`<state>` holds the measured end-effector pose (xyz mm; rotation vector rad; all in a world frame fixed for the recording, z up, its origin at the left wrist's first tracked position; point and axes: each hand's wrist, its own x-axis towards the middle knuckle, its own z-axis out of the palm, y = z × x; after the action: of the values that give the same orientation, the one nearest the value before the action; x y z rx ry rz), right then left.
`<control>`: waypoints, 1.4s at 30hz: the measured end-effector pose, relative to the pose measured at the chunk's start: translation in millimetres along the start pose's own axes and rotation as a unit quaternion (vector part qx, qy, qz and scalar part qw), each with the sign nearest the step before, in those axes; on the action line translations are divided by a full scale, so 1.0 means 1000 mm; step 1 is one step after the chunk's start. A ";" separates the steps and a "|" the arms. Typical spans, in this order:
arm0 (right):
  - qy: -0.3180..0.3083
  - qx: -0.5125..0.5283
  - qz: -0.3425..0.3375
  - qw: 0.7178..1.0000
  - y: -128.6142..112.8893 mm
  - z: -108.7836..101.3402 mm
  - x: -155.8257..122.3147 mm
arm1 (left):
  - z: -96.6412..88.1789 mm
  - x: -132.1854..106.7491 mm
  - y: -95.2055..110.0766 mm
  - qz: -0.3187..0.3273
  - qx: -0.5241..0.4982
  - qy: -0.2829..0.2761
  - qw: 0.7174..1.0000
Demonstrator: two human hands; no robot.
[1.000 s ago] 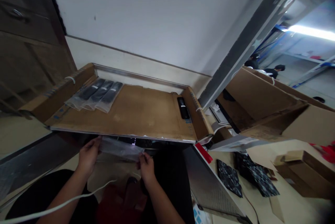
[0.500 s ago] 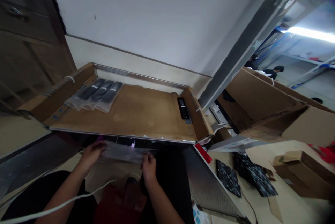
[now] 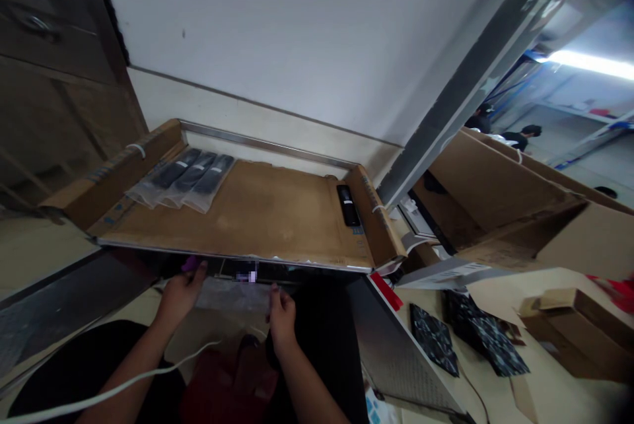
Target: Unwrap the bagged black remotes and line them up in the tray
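A clear plastic bag (image 3: 230, 293) is stretched between my two hands, just under the front edge of a flat cardboard tray (image 3: 267, 219). My left hand (image 3: 181, 293) pinches the bag's left end. My right hand (image 3: 281, 313) grips its right end with closed fingers. What lies inside the bag I cannot make out. On the tray's back left lie three bagged black remotes (image 3: 191, 176). A bare black remote (image 3: 348, 205) rests near the tray's right wall.
A white cable (image 3: 113, 389) crosses my lap. To the right a table (image 3: 500, 384) carries dark patterned panels (image 3: 468, 338) and small cardboard boxes (image 3: 569, 328). Large open cartons (image 3: 515, 199) stand behind it. People sit far off at the upper right.
Both hands have lowered the bag slightly and spread it flatter; my left hand moved a little right and up toward the tray's edge.
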<state>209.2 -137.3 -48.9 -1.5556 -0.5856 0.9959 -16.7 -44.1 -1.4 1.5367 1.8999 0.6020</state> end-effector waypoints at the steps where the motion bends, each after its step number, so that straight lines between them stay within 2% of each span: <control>1: 0.000 -0.003 -0.014 1.000 0.001 -0.001 0.001 | -0.001 0.000 0.000 -0.004 0.001 -0.013 1.000; 3: 0.003 -0.010 -0.045 0.999 0.003 -0.001 0.003 | -0.003 0.001 0.000 -0.017 0.004 -0.034 0.999; 7: 0.026 -0.034 -0.096 0.994 0.004 -0.002 0.004 | -0.008 0.001 0.002 -0.042 0.007 -0.035 0.998; 10: 0.042 -0.056 -0.109 0.992 0.004 -0.002 0.003 | -0.012 0.000 0.005 -0.046 0.019 -0.034 0.998; 15: 0.026 -0.069 -0.087 0.993 0.007 -0.002 0.005 | -0.016 -0.001 0.007 -0.046 0.026 -0.028 0.998; 23: -0.004 -0.019 -0.040 0.999 0.012 -0.001 0.008 | -0.013 0.002 -0.002 -0.030 0.026 -0.013 0.999; 31: 0.017 -0.063 -0.024 0.998 0.018 -0.003 0.010 | -0.016 -0.001 0.003 -0.021 0.000 -0.023 1.000; 36: 0.017 -0.023 -0.044 0.999 0.016 -0.004 0.011 | -0.015 -0.001 0.005 -0.028 -0.002 -0.034 0.999; 42: 0.013 -0.062 -0.066 0.996 0.008 -0.003 0.009 | -0.015 -0.002 0.005 -0.016 -0.009 -0.023 1.000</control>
<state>214.7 -133.7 -58.7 -1.6150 -0.7340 0.8509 -23.2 -44.4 12.9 1.4934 1.8777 0.5631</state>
